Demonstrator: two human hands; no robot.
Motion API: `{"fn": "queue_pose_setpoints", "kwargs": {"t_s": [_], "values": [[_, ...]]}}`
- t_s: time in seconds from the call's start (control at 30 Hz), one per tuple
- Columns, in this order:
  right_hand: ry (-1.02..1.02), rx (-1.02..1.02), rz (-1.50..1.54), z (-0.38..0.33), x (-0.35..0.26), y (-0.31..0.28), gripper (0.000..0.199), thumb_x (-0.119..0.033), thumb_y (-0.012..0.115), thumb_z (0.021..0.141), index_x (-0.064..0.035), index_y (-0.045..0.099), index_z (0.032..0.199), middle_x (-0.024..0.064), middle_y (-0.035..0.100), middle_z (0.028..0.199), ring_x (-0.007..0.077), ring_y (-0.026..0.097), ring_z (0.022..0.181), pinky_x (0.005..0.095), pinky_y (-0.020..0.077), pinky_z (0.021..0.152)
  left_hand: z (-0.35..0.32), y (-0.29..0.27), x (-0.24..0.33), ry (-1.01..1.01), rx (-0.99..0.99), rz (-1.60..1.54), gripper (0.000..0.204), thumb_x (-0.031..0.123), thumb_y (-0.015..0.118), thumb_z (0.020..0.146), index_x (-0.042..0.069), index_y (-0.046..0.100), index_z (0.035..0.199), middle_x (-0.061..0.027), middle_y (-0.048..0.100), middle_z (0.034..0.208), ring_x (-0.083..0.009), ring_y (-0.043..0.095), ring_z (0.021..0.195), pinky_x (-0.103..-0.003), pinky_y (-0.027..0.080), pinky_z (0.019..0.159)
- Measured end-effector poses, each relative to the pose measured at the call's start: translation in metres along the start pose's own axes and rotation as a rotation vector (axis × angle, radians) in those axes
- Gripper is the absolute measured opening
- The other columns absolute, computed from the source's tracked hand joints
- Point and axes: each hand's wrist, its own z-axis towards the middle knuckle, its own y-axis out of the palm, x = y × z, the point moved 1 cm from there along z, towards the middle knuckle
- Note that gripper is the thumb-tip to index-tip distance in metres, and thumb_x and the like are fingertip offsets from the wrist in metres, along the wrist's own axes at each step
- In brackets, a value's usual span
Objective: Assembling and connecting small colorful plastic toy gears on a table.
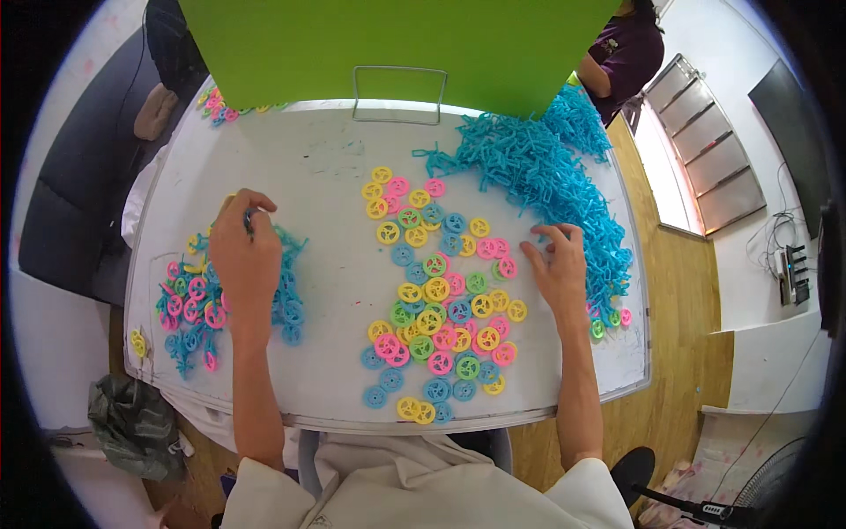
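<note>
In the head view, we see our left hand point(247, 251) curled above a mixed heap point(190, 309) of rings and blue bits; something small and dark shows at its fingertips, but we cannot tell whether it is gripped. Our right hand point(560, 264) is loosely spread, with nothing visible in it, just beside the blue sticks point(564, 181), whose pile runs lengthwise from far middle to near right. The loose wheels point(436, 289) lie between our hands on the table point(326, 256), nearer the right.
</note>
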Motion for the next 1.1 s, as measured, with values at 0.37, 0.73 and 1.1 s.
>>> {"fn": "queue_pose_setpoints", "kwargs": {"t_s": [0.37, 0.73, 1.1], "values": [[0.225, 0.047, 0.120, 0.004, -0.007, -0.017, 0.018, -0.012, 0.069, 0.081, 0.0009, 0.062, 0.092, 0.0089, 0.065, 0.073, 0.0186, 0.063, 0.062, 0.0310, 0.0493, 0.059, -0.050, 0.067, 0.022, 0.364, -0.264, 0.089, 0.017, 0.001, 0.065, 0.075, 0.007, 0.063, 0.091, -0.0109, 0.054, 0.099, -0.0280, 0.052, 0.093, -0.039, 0.044, 0.079], [0.678, -0.131, 1.479, 0.008, -0.004, -0.029, 0.027, -0.003, 0.056, 0.084, 0.0028, 0.057, 0.111, 0.0074, 0.063, 0.092, 0.0118, 0.055, 0.070, 0.0243, 0.0460, 0.061, -0.063, 0.080, 0.029, -0.107, -0.519, -0.436, 0.016, 0.005, 0.062, 0.088, 0.000, 0.062, 0.103, -0.0051, 0.060, 0.088, -0.0147, 0.058, 0.075, -0.028, 0.048, 0.066], [0.682, -0.778, 1.386, -0.024, -0.061, 0.000, 0.025, -0.004, 0.053, 0.087, 0.0059, 0.060, 0.109, 0.0115, 0.062, 0.100, 0.0121, 0.052, 0.071, 0.0259, 0.0450, 0.064, -0.077, 0.079, 0.047, -0.686, -0.811, -1.144, 0.018, 0.017, 0.058, 0.095, 0.004, 0.056, 0.107, -0.0024, 0.061, 0.093, -0.0103, 0.061, 0.082, -0.025, 0.051, 0.072]]}}
